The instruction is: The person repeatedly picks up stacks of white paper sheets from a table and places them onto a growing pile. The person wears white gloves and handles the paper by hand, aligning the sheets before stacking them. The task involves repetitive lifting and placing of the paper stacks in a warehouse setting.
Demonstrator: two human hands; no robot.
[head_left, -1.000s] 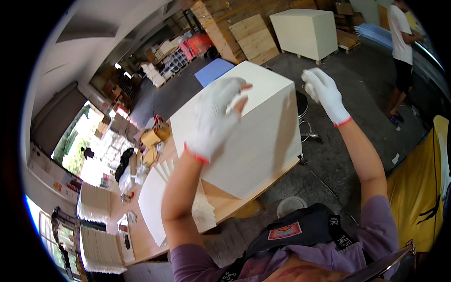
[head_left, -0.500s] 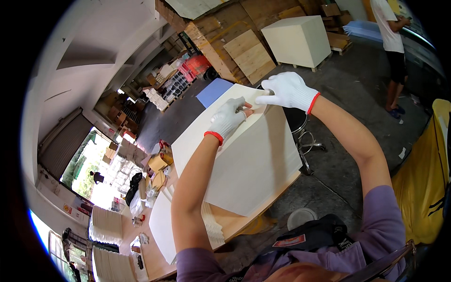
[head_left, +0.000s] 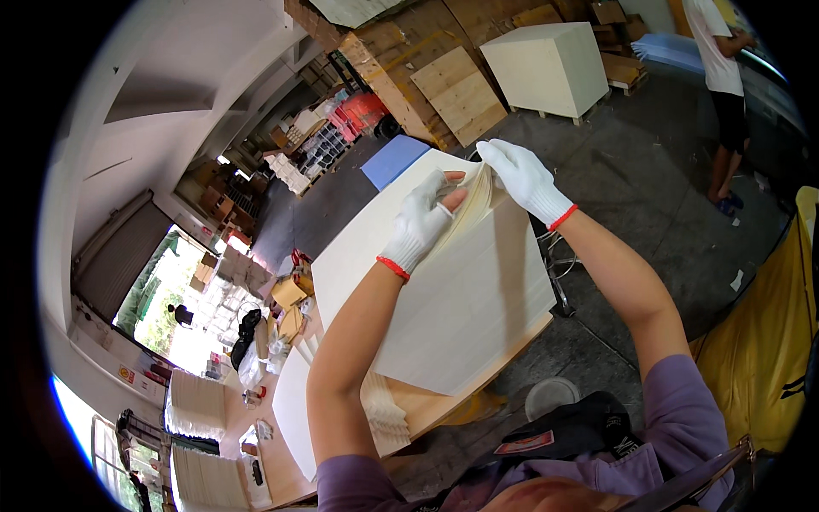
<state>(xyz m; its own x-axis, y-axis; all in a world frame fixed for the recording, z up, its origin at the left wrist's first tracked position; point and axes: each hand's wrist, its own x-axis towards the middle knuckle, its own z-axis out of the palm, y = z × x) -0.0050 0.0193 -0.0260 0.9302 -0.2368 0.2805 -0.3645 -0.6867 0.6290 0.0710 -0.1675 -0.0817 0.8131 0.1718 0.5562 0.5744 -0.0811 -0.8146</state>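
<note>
A tall stack of large cream-white paper sheets (head_left: 461, 307) stands on the wooden table in front of me. My right hand (head_left: 522, 177), in a white glove with a red cuff, pinches the far right corner of several upper sheets (head_left: 479, 203) and holds it lifted and curved, so the edges fan apart. My left hand (head_left: 423, 220), gloved the same way but with bare thumb and finger tips, lies on the top of the stack beside the bend. Its fingers are apart, with the tips at the fanned edges.
Smaller sheet piles (head_left: 386, 410) lie at the near left of the table (head_left: 448, 410). Paper stacks (head_left: 194, 405) stand further left. A stool (head_left: 563, 264) is beyond the right edge, and a yellow cover (head_left: 755, 341) hangs at right. Another person (head_left: 721, 85) stands far right.
My right hand has turned upright and raised the sheet corner, and the sheets' edges now spread apart. My left hand has shifted slightly, its thumb and finger further apart.
</note>
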